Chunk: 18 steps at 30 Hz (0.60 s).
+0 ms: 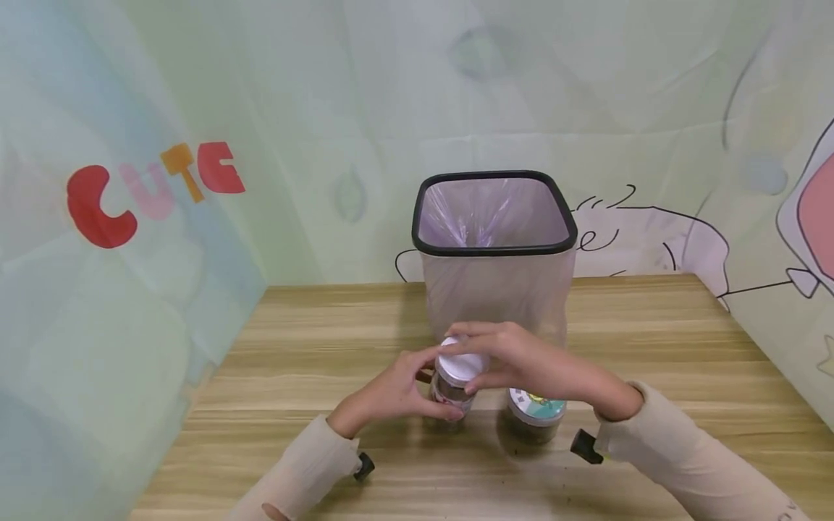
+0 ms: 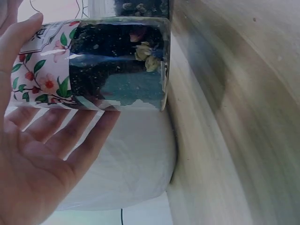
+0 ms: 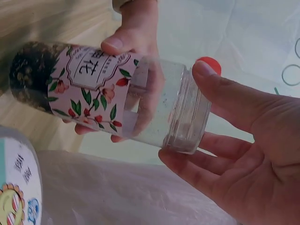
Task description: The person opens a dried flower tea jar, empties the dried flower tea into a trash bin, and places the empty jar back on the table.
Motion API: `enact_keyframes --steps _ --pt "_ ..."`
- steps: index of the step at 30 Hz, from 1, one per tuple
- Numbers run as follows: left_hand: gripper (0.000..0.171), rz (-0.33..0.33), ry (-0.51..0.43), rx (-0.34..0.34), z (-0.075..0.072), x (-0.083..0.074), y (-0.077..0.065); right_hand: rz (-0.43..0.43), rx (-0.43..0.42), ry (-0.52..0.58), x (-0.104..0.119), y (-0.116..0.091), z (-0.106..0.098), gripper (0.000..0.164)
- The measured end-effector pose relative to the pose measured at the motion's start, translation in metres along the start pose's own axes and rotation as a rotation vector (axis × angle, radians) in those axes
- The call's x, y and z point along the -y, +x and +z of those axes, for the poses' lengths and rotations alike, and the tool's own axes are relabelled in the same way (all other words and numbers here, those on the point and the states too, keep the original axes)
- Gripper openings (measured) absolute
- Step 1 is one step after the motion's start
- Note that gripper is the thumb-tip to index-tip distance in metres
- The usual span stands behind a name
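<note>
My left hand (image 1: 399, 385) grips a clear jar (image 3: 86, 93) round its body, thumb on one side and fingers on the other. A pink label with red flowers and green leaves wraps the jar, and dark dried bits with a few pale buds lie in its lower part. At the top, my right hand (image 1: 524, 360) holds the pale lid (image 1: 461, 367) between thumb and fingers. The jar stands nearly upright, its base close over the table in the left wrist view. To its right is a second jar (image 1: 536, 409) with a white and teal cartoon lid.
Right behind the hands stands a bin (image 1: 498, 289) with a black rim and a translucent liner. The wood-grain table (image 1: 313, 347) meets a printed cloth backdrop (image 1: 326, 108) at the back and sides. Small dark specks dot the tabletop near the second jar.
</note>
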<state>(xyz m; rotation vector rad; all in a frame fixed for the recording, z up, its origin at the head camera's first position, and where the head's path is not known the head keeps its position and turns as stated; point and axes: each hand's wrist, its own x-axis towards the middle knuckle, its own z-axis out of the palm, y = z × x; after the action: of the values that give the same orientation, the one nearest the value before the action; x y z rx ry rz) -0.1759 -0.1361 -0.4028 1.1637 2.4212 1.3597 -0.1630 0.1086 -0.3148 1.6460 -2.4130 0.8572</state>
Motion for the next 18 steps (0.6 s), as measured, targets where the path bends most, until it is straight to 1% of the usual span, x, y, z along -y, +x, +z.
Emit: enact_keyframes --steps 3,8,12,14,18 --pt "0.082 0.003 0.014 -0.009 -0.001 -0.003 0.001 -0.032 -0.019 0.018 -0.002 -0.001 -0.002 0.051" --pt "0.080 0.021 0.038 -0.025 0.001 -0.006 0.004 -0.099 -0.039 0.042 -0.006 -0.005 -0.005 0.054" --pt "0.077 0.044 0.060 -0.036 0.001 -0.008 0.007 -0.128 -0.010 0.048 -0.007 -0.007 -0.012 0.058" --pt "0.077 0.044 0.065 -0.040 0.000 -0.011 0.007 -0.126 0.008 0.032 -0.005 -0.007 -0.015 0.059" --pt "0.076 0.047 0.080 -0.051 -0.001 -0.014 0.006 -0.079 0.036 -0.007 0.002 -0.009 -0.017 0.061"
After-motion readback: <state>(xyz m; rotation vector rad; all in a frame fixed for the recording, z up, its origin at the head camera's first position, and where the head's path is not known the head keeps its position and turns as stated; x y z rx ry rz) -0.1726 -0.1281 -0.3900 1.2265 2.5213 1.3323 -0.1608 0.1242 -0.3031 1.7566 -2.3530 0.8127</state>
